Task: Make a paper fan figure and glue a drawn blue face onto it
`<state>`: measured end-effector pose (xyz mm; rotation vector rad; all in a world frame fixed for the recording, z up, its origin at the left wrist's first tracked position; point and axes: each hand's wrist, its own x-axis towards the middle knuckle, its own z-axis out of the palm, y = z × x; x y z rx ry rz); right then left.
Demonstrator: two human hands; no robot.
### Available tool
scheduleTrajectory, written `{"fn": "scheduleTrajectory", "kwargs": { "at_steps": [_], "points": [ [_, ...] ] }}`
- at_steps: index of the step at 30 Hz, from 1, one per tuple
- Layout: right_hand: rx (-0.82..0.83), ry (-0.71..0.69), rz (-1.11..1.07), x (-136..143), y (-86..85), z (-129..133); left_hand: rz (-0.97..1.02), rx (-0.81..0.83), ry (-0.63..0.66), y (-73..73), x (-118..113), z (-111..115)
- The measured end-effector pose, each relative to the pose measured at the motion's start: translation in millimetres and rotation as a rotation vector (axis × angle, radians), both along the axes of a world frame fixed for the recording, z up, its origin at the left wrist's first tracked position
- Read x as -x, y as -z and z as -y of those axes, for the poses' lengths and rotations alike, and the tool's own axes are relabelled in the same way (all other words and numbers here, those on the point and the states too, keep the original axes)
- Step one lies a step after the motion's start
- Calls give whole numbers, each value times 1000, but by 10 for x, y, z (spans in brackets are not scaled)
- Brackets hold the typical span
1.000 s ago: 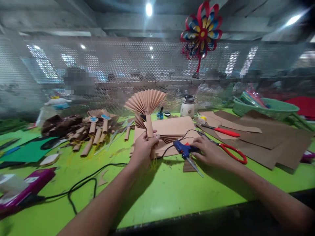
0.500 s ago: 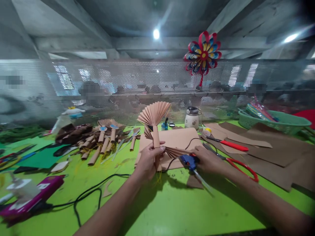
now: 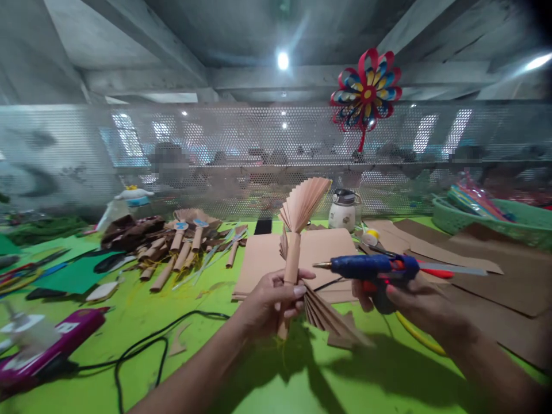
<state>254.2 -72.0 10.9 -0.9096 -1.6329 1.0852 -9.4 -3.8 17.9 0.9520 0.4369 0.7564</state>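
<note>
On our green table (image 3: 280,391), light brown paper sheets (image 3: 259,259) lay flat behind the pleated paper fan (image 3: 303,207), which we held nearly upright, our left hand (image 3: 276,294) closed around its tube (image 3: 292,259). Our right hand (image 3: 420,305) gripped the blue glue gun (image 3: 371,269), its nozzle (image 3: 323,265) near the tube but not touching. Behind stood 1 white bottle (image 3: 342,215).

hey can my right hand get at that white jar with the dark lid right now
Probably not straight away: your right hand is wrapped around the blue glue gun, so it would likely need freeing first. The white jar looks uncovered.
</note>
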Motion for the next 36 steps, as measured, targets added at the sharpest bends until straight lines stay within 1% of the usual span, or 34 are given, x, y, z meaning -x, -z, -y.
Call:
{"fn": "scheduleTrajectory", "kwargs": {
  "at_steps": [3, 5, 8, 11, 14, 20, 25, 32, 34, 36],
  "points": [
    [-43, -39, 46, 41, 31, 17, 30, 14, 90, -3, 1, 61],
    [-61, -21, 94, 65, 10, 39, 44, 15, 129, -8, -2, 100],
    [-79, 22, 145, 93, -49, 69, 47, 21, 153, -21, -11, 143],
    [-97, 4, 204, 94, -84, 73, 40, 32, 159, -34, -23, 162],
    [-92, 5, 234, 78, -77, 66, 36, 22, 154, -32, -29, 171],
    [-45, 53, 190, 44, 13, 100, 42, 34, 153, -6, -31, 179],
    [-20, 123, 185, 15, 80, 125, 53, 45, 173, -33, -34, 186],
    [-27, 210, 203, 70, 4, 141, 32, 65, 172, -43, -36, 195],
    [-17, 201, 199, 70, 3, 143, 37, 62, 173, -42, -39, 193],
    [12, 157, 181, 53, 23, 144, 43, 57, 171, -43, -40, 189]
  ]
}}
